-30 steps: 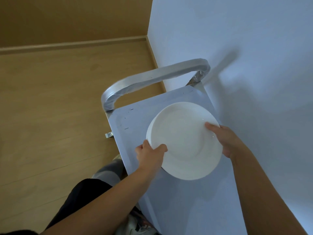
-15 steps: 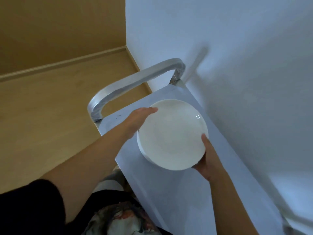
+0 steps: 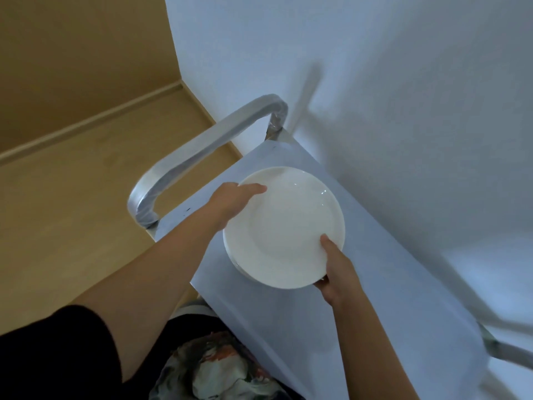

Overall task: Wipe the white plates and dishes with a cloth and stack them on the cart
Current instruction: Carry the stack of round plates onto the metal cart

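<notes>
Pale wall [image 3: 403, 82] on right, wood floor [image 3: 72, 212] w/ skirting [image 3: 95, 119], dim light.

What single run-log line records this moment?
left hand: grips plate rim | right hand: grips plate rim | white plate: over cart top

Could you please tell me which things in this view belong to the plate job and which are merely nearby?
Part of the job:
- round white ceramic plate, gripped at opposite rims by the left hand and right hand, over more plate edges
- grey flat-topped metal cart

Merely nearby:
- patterned crumpled fabric, bottom of view
- light wooden floor
- white wall
</notes>
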The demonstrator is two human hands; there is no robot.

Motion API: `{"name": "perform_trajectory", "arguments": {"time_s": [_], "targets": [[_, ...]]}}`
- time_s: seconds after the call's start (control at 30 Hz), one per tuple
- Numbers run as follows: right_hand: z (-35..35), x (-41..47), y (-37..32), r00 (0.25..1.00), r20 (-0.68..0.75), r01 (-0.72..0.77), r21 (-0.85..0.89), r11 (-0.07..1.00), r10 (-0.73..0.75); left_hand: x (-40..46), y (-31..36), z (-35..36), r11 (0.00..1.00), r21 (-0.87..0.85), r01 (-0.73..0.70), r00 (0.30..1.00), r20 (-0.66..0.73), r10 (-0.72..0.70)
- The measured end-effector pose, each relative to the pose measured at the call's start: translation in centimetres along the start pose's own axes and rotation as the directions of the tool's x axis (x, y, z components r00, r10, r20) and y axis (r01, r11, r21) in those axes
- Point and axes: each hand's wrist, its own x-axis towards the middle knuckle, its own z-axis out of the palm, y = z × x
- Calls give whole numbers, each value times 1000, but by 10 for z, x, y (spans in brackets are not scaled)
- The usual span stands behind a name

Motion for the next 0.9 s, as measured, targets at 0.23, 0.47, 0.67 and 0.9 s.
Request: {"name": "perform_trajectory", "arguments": {"time_s": [0.23,0.47,0.67,0.9], "targets": [[1,-1,1,999,0,-36,21,999,36,5,0,0,1000,-5,18,1000,21,-18],[0,4,5,998,-6,-55,47,997,55,10,1,0,999,-10,37,998,45,-36],[1,3,9,999,14,-34,55,998,33,11,0,1,1000,11,12,1000,27,-13],[-4,-9,8,996,55,77,-70,995,-74,-11,-17,2,980,99,-173,977,-107,184]]}}
